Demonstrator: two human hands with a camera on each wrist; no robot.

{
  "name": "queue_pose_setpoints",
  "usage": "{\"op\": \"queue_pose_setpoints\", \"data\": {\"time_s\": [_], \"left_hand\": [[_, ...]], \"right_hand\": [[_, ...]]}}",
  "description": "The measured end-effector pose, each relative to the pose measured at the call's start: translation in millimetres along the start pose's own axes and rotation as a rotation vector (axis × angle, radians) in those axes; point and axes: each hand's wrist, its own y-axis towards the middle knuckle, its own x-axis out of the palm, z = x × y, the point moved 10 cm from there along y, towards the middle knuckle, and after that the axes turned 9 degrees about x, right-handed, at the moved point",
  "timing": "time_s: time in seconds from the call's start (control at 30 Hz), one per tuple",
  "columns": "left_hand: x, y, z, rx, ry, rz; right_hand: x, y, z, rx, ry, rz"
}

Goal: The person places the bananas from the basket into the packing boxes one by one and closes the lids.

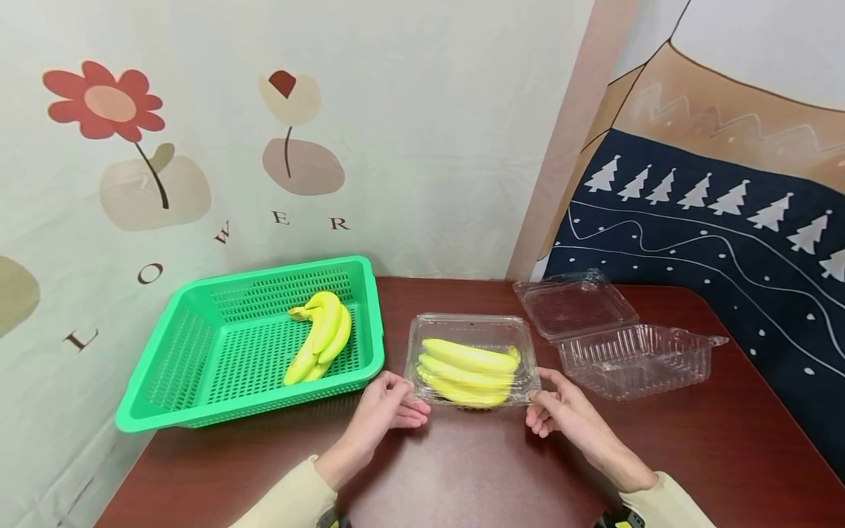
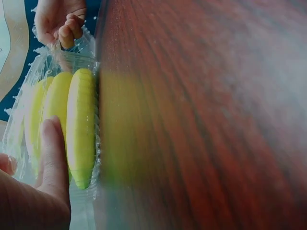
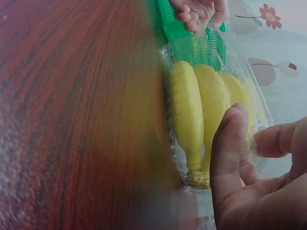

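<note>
Read the clock face with 12 pointing away from you. The clear container (image 1: 469, 330) sits on the surface (image 1: 475, 469) straight ahead, just beyond your wrists, its long axis running from 9 to 3 o'clock. The bananas (image 1: 469, 367) inside lie along that same line, curved bodies toward 9 and stem end toward 3. Taking the container as the dial's centre, your left hand (image 1: 389, 403) is at 8 o'clock and your right hand (image 1: 568, 411) at 4. Each grasps the near corner on its own side, thumb and fingers pinching the plastic edge, so neither hand is nearer than the other. That even span across the long axis is, as I judge it, what any move turns on: push one hand harder and you would likely swing the box off its 9-to-3 line. The lid lies down over the fruit; you cannot tell from here whether its edge is fully latched. At 9 o'clock, near your left hand, stands the green basket (image 1: 374, 315) with another bunch (image 1: 323, 337) in it. At 3 o'clock, just beyond your right hand, an open container (image 1: 634, 363) rests with its lid folded back toward 12.
</note>
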Motion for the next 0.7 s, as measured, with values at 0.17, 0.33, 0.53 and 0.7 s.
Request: {"op": "queue_pose_setpoints", "data": {"time_s": [0.17,0.33,0.53,0.7], "left_hand": [[-0.2,-5.8,1.5,0.004,0.010,-0.032],[-0.2,-11.1,5.2,0.020,0.040,-0.046],[-6.1,-24.1,15.5,0.073,0.176,-0.041],[-13.5,-35.3,35.1,0.115,0.355,-0.073]], "right_hand": [[-1.9,0,1,0.009,0.008,0.026],[-7.8,-2,2,0.032,0.003,0.075],[-13.6,-10,-2,0.042,-0.026,0.106],[-21.5,-22,-19,-0.006,-0.192,0.187]]}}
